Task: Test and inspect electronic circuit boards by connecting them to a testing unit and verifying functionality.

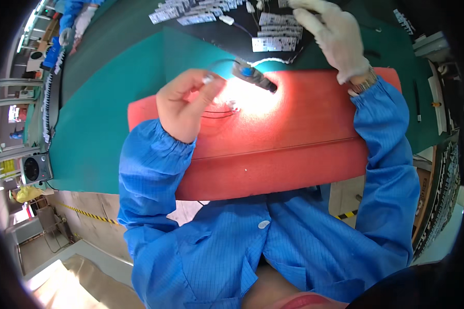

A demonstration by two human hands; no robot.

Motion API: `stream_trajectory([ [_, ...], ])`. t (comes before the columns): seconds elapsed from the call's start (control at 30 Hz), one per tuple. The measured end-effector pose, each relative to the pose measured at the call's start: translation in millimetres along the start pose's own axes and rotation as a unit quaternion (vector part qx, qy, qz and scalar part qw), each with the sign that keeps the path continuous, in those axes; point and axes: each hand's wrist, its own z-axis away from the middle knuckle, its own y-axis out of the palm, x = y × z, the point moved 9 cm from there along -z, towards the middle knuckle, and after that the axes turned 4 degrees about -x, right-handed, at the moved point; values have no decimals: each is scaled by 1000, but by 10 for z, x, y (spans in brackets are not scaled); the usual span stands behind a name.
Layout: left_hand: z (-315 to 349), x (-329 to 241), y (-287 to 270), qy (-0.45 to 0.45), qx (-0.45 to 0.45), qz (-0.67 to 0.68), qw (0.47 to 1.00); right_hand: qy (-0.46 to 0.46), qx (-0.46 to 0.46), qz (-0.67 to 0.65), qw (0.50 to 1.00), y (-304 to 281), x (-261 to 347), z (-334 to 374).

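Observation:
My bare left hand (183,105) is closed over the left part of a red pad (278,134), with a small white connector (208,79) pinched between thumb and forefinger. Two thin dark wires (216,114) run from beside this hand to another small pale connector (233,106) on the brightly lit pad. My right hand (337,44), in a white glove, reaches past the pad's far edge with its fingers stretched and apart. Its fingertips are beside a group of small white circuit boards (278,33), and nothing shows in them.
A dark stubby lamp-like device (255,77) with a blue part hangs over the bright patch. More circuit board strips (198,19) lie at the far side, near a white connector on a lead (227,20). Green matting (98,123) covers the bench. A grey box with a round black face (36,168) stands left.

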Motion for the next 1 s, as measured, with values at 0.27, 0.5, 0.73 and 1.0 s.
stream_trajectory([
  [0.27, -275, 1086, -1596, -167, -468, 278, 823, -56, 70, 9, 996, 392, -137, 0],
  [0.5, -290, 772, -1263, -132, -363, 120, 915, 238, -88, -343, 904, -16, -170, -119],
  [0.73, -318, -220, -47, 14, -22, -52, 998, 317, 190, -623, 689, 202, 575, 141],
  [1.0, -87, 249, 273, -234, 87, 265, 931, 421, 162, -590, 670, 363, 563, 360],
])
